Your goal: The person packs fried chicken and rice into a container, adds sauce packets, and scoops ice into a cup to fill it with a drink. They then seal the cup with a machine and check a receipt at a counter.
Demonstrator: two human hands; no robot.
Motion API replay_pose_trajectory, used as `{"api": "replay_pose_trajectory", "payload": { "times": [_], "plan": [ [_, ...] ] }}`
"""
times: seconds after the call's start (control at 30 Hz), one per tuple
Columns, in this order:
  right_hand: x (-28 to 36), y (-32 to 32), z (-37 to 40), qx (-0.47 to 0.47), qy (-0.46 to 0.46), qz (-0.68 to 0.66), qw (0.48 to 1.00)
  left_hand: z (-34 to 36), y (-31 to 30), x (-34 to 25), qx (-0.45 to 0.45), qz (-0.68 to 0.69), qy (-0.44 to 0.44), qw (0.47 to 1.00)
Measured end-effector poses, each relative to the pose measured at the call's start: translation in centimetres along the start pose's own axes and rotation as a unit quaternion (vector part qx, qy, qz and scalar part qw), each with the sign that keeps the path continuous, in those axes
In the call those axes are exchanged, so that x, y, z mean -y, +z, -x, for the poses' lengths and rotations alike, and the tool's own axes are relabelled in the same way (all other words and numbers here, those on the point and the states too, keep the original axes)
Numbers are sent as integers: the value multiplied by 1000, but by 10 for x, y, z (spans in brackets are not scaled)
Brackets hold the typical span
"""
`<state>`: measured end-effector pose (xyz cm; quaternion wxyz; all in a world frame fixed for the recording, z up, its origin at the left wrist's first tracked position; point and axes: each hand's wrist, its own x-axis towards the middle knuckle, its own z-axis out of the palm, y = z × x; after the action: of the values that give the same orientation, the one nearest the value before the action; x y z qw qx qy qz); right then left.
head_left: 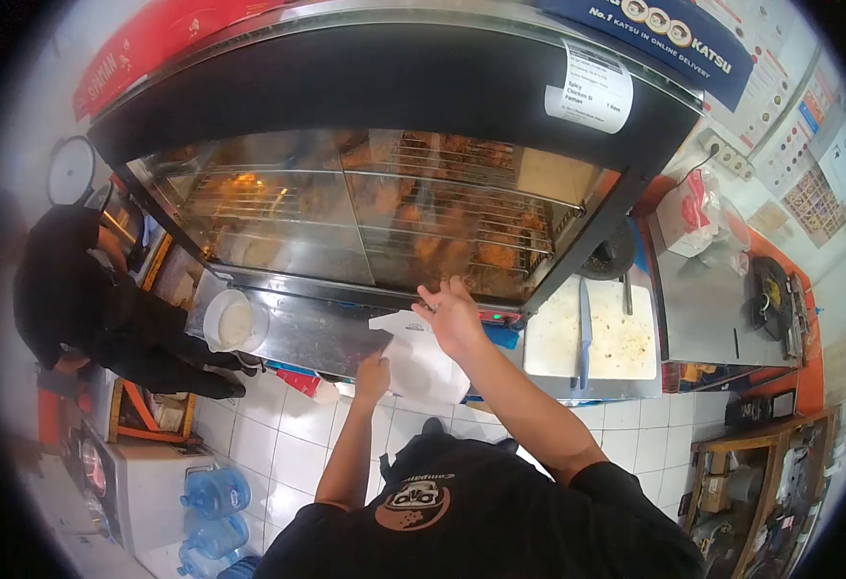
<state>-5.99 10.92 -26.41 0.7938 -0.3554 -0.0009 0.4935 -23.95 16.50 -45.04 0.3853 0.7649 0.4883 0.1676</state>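
A white paper takeaway box is in front of my waist, at the counter's edge. My left hand grips its left side, fingers closed on the edge. My right hand reaches over the box to the lower edge of the heated display cabinet. Its fingers are spread at the bottom of the glass, with nothing seen in them. Behind the glass, fried chicken pieces lie on wire racks.
Right of me, a blue-handled knife lies on a white cutting board. To the left, a white bowl stands on the steel counter. Another person in dark clothes stands far left. Water jugs are on the tiled floor.
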Motion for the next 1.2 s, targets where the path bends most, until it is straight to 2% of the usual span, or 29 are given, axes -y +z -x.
{"api": "replay_pose_trajectory", "payload": {
  "times": [0.07, 0.13, 0.17, 0.23, 0.27, 0.3, 0.33, 0.37, 0.4, 0.43, 0.47, 0.5, 0.57, 0.6, 0.67, 0.7, 0.77, 0.9, 0.97, 1.0, 1.07, 1.1, 1.17, 1.2],
  "plan": [
    [1, -19, -9, 39, -2, 53, 998, -2, 5, 3, -14, 46, 13, 999],
    [9, -15, -2, 9, -22, 174, 985, -1, 12, 14, -25, 90, 22, 995],
    [10, -14, -5, 10, -21, 174, 984, -2, 15, 17, -21, 117, 15, 993],
    [15, -8, -13, 138, 65, 259, 954, -4, 19, 23, -21, 145, 9, 989],
    [15, -11, -22, 141, 64, 259, 953, 1, 14, 14, -5, 214, -26, 976],
    [16, -14, -33, 133, 26, 321, 937, 5, 10, 5, 10, 282, -59, 958],
    [16, -18, -44, 124, -13, 380, 916, 7, 6, -4, 7, 282, -58, 958],
    [18, -13, -48, 40, -87, 435, 895, 8, 4, -11, -7, 305, -105, 946],
    [20, -16, -63, 44, -87, 436, 895, 9, 3, -17, -19, 328, -153, 932],
    [21, -20, -81, -2, -203, 521, 829, 11, 2, -23, -23, 329, -153, 932],
    [24, -15, -90, -48, -313, 592, 741, 12, 3, -26, -22, 358, -153, 921],
    [24, -11, -98, -45, -313, 592, 742, 12, 3, -29, -20, 387, -152, 909],
    [25, -2, -109, -82, -358, 653, 662, 13, 4, -32, -22, 377, -174, 909],
    [29, 11, -104, -80, -356, 654, 663, 14, 5, -31, -21, 366, -194, 910],
    [34, 34, -93, -108, -101, 753, 642, 14, 12, -28, -33, 380, -187, 905],
    [23, 31, -100, -106, -99, 754, 641, 13, 16, -24, -43, 393, -176, 901],
    [6, 29, -108, -184, -194, 784, 560, 7, 25, -18, -56, 390, -175, 902],
    [6, 22, -114, -149, -134, 803, 562, 6, 30, -17, -62, 397, -179, 898],
    [3, 5, -125, -102, -260, 728, 627, 2, 31, -15, -59, 396, -178, 899],
    [4, 0, -125, -102, -257, 730, 625, 0, 32, -11, -58, 392, -176, 901],
    [9, -9, -119, -76, -309, 576, 753, -4, 35, -8, -68, 401, -171, 897],
    [13, -13, -112, -76, -304, 580, 752, -4, 37, -6, -79, 408, -166, 894],
    [25, -23, -95, -99, -84, 444, 887, -8, 39, -3, -86, 414, -168, 891],
    [31, -31, -78, -102, -76, 449, 884, -7, 40, 0, -93, 415, -167, 890]
  ]
}}
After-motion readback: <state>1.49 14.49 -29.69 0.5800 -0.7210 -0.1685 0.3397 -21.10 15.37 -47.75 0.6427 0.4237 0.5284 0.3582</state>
